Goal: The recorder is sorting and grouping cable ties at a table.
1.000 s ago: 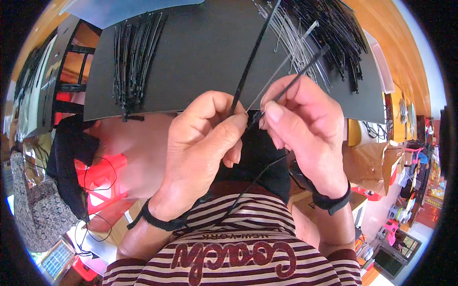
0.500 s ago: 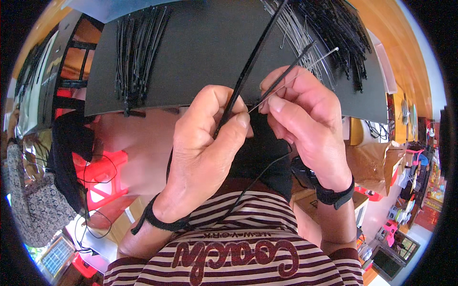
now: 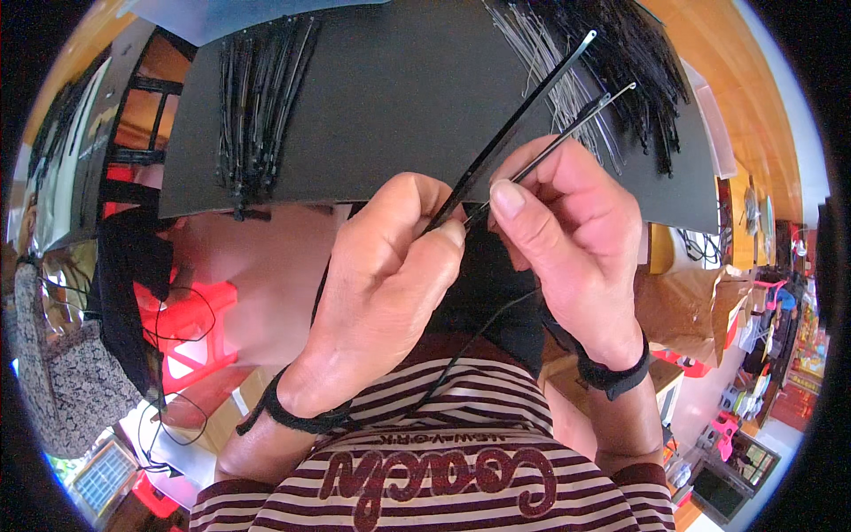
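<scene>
Between thumb and fingers, my left hand [image 3: 381, 275] grips a long, thin black strip [image 3: 523, 111] with a small hole at its tip, pointing up to the right. My right hand [image 3: 567, 217] is closed in a pinch on a thin silver wire [image 3: 620, 93] with a small looped end. A narrow black sleeve-like piece [image 3: 567, 131] lies along that wire; whether it surrounds the wire is hard to tell. The lower ends of both pieces meet at my left fingertips, where the fingers hide them. Both hands are above the near edge of the dark tabletop [image 3: 390, 97].
A bundle of thin black rods [image 3: 261, 115] lies at the table's left. Silver wires [image 3: 541, 66] and a larger heap of black strips [image 3: 634, 80] lie at its right. A red stool [image 3: 199, 328] stands below left, a brown paper bag [image 3: 696, 306] to the right.
The black strip in my left hand has tipped right, so its holed end now shows. In my right hand, the wire and black sleeve-like piece have come together into one line.
</scene>
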### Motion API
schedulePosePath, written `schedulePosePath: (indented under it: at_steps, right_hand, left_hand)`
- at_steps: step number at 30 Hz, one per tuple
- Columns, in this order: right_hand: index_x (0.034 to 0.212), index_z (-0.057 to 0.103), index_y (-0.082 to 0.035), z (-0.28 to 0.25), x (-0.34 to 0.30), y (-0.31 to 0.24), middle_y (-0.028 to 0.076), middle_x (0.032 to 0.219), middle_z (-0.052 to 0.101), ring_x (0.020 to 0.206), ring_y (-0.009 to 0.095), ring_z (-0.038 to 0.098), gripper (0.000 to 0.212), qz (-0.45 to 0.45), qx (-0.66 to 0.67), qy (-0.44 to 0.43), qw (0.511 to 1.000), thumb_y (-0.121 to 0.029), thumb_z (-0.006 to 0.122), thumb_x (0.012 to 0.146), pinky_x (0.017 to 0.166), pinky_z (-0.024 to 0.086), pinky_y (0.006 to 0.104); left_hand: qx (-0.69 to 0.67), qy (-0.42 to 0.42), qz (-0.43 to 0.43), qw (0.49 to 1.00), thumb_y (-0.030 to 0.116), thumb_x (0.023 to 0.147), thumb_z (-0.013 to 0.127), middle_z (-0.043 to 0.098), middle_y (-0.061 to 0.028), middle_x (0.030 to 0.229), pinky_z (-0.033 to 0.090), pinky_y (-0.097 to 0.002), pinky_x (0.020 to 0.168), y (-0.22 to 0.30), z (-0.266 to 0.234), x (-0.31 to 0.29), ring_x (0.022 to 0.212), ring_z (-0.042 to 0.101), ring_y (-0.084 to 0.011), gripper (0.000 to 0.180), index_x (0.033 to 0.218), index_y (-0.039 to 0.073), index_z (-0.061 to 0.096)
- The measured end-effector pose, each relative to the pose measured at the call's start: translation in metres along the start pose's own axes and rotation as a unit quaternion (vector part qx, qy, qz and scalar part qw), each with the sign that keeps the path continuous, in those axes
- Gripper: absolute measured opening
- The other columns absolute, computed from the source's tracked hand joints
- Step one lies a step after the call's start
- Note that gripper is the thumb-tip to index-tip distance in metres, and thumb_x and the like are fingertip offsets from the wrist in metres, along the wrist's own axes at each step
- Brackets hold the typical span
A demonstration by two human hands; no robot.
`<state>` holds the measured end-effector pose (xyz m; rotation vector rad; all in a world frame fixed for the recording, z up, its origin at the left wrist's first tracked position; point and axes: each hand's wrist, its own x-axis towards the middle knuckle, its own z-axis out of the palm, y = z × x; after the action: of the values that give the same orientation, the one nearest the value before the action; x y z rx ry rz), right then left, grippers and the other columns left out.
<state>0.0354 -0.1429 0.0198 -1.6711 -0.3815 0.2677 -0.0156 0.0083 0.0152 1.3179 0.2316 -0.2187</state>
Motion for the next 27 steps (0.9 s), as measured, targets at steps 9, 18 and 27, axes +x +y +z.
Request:
schedulePosePath:
  at_steps: [9,18,27]
  right_hand:
    - [0.115,0.044,-0.001,-0.036,-0.008,-0.025,0.003,0.076,0.055,0.059,0.004,0.048,0.030,0.014,-0.050,-0.007,0.999,-0.013,0.054,0.090,0.049,0.038,0.0169]
    - [0.109,0.049,-0.001,-0.080,0.002,-0.034,0.002,0.076,0.056,0.056,0.004,0.048,0.024,0.014,-0.112,0.051,0.992,-0.017,0.054,0.091,0.047,0.038,0.0177]
    - [0.106,0.052,0.005,-0.198,0.086,-0.037,0.019,0.091,0.062,0.074,0.033,0.062,0.035,-0.025,-0.549,0.104,0.829,-0.020,0.056,0.082,0.068,0.048,0.0384]
  left_hand:
    - [0.132,0.222,0.208,0.944,0.003,0.090,0.047,0.060,-0.0042,0.101,0.040,-0.0203,0.079,0.026,-0.066,0.003,0.086,0.051,-0.0068,0.032,0.121,-0.002,0.052]
    - [0.460,0.284,0.138,0.830,0.005,0.085,0.049,0.043,-0.0197,0.130,0.029,-0.0355,0.102,0.013,-0.115,0.034,0.121,0.040,-0.0296,0.044,0.129,-0.001,0.042]
    - [0.379,0.253,0.171,0.874,0.004,0.085,0.049,0.045,-0.0151,0.128,0.027,-0.0337,0.103,0.013,-0.105,0.031,0.119,0.042,-0.0242,0.045,0.129,-0.002,0.041]
